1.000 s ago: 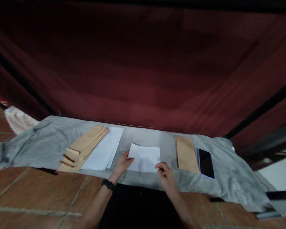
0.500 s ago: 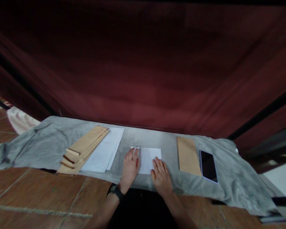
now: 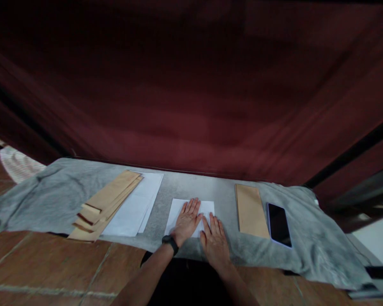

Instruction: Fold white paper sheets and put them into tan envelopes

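A folded white sheet of paper (image 3: pixel 174 214) lies flat on the grey cloth in front of me. My left hand (image 3: pixel 187 219), with a dark watch on its wrist, rests flat across the middle of the paper, fingers stretched out. Against the paper's right part lies my right hand (image 3: pixel 215 240), also flat with its fingers extended. The two thumbs are close together. Neither hand grips anything; the part of the sheet beneath them is hidden.
To the left, several brown envelopes (image 3: pixel 110 197) overlap white sheets (image 3: pixel 130 214). On the right are a brown envelope (image 3: pixel 251 210) and a phone (image 3: pixel 279 225) with a dark screen. Grey cloth (image 3: pixel 185 183) covers the surface, and a dark red panel (image 3: pixel 191 106) rises behind it.
My left hand has slid right from the paper's left edge to its middle, beside the right hand. The right hand stays at nearly the same spot. The view has shifted slightly.
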The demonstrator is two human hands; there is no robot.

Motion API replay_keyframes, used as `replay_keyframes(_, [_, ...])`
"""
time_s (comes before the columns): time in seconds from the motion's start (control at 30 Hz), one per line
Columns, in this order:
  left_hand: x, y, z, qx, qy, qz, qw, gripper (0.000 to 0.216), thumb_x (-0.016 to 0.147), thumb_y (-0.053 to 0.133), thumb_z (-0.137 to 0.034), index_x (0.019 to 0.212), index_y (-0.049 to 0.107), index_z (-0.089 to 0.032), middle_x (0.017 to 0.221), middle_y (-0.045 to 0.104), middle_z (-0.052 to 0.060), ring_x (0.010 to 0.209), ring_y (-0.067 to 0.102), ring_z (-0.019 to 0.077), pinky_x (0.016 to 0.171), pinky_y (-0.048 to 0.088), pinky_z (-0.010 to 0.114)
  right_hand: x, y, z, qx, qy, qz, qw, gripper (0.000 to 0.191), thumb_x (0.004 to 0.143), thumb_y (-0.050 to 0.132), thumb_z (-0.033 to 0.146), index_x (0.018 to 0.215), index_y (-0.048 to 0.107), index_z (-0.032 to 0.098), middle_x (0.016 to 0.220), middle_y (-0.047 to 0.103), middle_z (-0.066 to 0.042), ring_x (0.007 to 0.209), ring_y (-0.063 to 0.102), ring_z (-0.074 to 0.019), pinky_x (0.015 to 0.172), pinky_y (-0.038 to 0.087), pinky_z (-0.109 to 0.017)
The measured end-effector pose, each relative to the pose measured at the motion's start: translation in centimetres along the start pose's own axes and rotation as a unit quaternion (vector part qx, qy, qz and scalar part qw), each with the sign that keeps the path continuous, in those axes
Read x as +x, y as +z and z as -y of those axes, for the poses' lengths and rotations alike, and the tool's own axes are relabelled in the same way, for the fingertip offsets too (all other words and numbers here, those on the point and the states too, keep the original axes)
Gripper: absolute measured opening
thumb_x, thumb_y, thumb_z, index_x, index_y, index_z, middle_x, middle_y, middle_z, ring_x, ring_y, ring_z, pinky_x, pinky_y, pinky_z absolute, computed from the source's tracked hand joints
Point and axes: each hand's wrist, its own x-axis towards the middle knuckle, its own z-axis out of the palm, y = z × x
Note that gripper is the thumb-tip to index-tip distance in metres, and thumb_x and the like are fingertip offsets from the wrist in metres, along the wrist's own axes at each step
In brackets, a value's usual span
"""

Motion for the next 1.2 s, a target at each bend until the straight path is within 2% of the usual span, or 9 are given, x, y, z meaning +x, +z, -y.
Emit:
replay_keyframes(0.27, [0.1,-0.1,0.3,0.000,0.010,0.010,1.000,0.056,0.105,0.033,-0.041,0.156,0.036,-0.017,0.159,0.041,0.013,0.151,0.030,0.0267,0.123,0.026,0.051,0.1,-0.1,0.0,-0.007,0.001,0.007,1.000,0.052,0.099,0.047,0.028,0.150,0.048,0.021,0.162,0.035,-0.011,0.145,0.041,-0.0315,0.117,0.039,-0.052])
replay_keyframes(0.53, [-3.5,-1.5,0.4,-0.008,0.058,0.026,0.998,0.055,0.105,0.034,-0.045,0.155,0.038,-0.021,0.161,0.038,0.008,0.151,0.032,0.0245,0.124,0.025,0.048,-0.3,0.6,-0.3,-0.002,-0.005,-0.011,1.000,0.051,0.100,0.047,0.030,0.150,0.049,0.020,0.162,0.036,-0.013,0.146,0.040,-0.0311,0.118,0.037,-0.050])
replay_keyframes(0.67, [-4.2,-1.7,0.3,-0.002,0.064,0.021,0.998,0.053,0.106,0.034,-0.042,0.155,0.037,-0.023,0.161,0.040,0.007,0.150,0.033,0.0235,0.124,0.025,0.048,0.2,1.3,-0.6,0.000,0.006,-0.014,1.000,0.047,0.103,0.041,0.031,0.146,0.053,0.017,0.159,0.040,-0.014,0.146,0.041,-0.0304,0.119,0.034,-0.051])
replay_keyframes(0.87, [-4.1,-1.6,0.3,0.019,0.079,0.019,0.997,0.053,0.104,0.034,-0.031,0.156,0.035,-0.019,0.161,0.039,0.008,0.152,0.029,0.0229,0.125,0.022,0.047,3.4,1.7,-0.2,0.006,-0.017,0.067,0.998,0.052,0.108,0.028,0.035,0.151,0.046,0.013,0.159,0.039,-0.011,0.149,0.035,-0.0236,0.123,0.029,-0.043])
replay_keyframes(1.0, [-4.2,-1.5,0.3,0.036,0.077,0.023,0.996,0.053,0.105,0.032,-0.035,0.156,0.036,-0.018,0.160,0.041,0.008,0.151,0.032,0.0232,0.123,0.026,0.048,4.8,1.8,-0.3,-0.007,-0.023,0.123,0.992,0.054,0.109,0.024,0.038,0.154,0.041,0.014,0.162,0.033,-0.010,0.151,0.032,-0.0229,0.124,0.026,-0.042])
replay_keyframes(1.2, [-4.1,-1.1,0.4,0.032,0.073,0.011,0.997,0.054,0.106,0.032,-0.045,0.154,0.039,-0.021,0.160,0.042,0.007,0.149,0.036,0.0235,0.122,0.029,0.048,5.1,2.5,-1.8,-0.035,-0.010,0.101,0.994,0.053,0.108,0.028,0.040,0.154,0.041,0.016,0.163,0.031,-0.011,0.150,0.032,-0.0244,0.123,0.025,-0.044])
